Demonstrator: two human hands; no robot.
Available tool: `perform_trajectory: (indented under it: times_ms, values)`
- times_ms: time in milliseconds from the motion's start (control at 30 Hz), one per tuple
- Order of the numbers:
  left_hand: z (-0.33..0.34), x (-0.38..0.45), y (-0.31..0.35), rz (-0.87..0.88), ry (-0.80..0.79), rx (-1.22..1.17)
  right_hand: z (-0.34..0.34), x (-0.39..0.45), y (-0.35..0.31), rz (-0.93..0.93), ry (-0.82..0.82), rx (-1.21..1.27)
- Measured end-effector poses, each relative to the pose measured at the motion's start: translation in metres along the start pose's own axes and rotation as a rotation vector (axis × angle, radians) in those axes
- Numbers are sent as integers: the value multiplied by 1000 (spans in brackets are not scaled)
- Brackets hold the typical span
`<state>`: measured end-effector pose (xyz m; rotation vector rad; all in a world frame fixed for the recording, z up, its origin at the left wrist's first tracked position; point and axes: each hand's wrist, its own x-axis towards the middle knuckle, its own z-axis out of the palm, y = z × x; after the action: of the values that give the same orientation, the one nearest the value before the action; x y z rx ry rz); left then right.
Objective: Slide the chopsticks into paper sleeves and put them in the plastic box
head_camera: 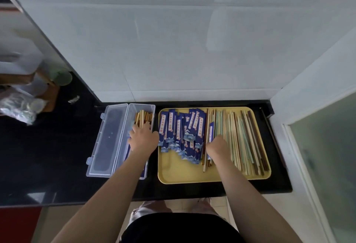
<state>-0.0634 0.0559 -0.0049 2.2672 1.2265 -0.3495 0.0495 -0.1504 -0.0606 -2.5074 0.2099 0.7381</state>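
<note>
chopsticks (244, 138) lie loose on the right of the yellow tray (181, 173), blue paper sleeves (181, 133) heaped to their left. my left hand (143, 136) rests in the clear plastic box (134, 136) on sleeved pairs; my right hand (216, 147) reaches among the sticks. i cannot tell either grip.

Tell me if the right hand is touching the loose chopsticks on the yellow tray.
Touching. The head view shows the right hand lying on the chopsticks, its fingers curled over their lower ends.
</note>
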Motion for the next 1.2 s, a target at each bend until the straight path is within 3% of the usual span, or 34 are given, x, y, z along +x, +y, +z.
perform_trajectory:
  times_ms: [233, 333, 433, 567, 667, 833, 967, 1067, 1200]
  values:
    - [10, -2, 23, 233, 209, -190, -23, -12, -9, -162, -3, 135]
    - [14, -12, 51, 304, -70, -423, -37, -21, -21, -285, -125, 273]
    - [25, -25, 82, 209, -383, -675, -56, -33, -26, -285, -310, 442]
    - [46, -31, 105, 81, -435, -871, -74, -36, -15, -291, -398, 373]
    - [62, -34, 117, 4, -426, -938, -86, -32, 2, -295, -361, 255]
    - [79, -54, 144, 25, -508, -1002, -99, -29, 22, -370, -336, 118]
    - [95, -56, 153, -38, -494, -996, -114, -20, 39, -310, -372, 215]
    - [100, -55, 151, -157, -520, -1100, -121, 0, 62, -198, -219, 284]
    - [106, -58, 148, -223, -614, -1243, -116, 32, 93, -137, -9, -19]
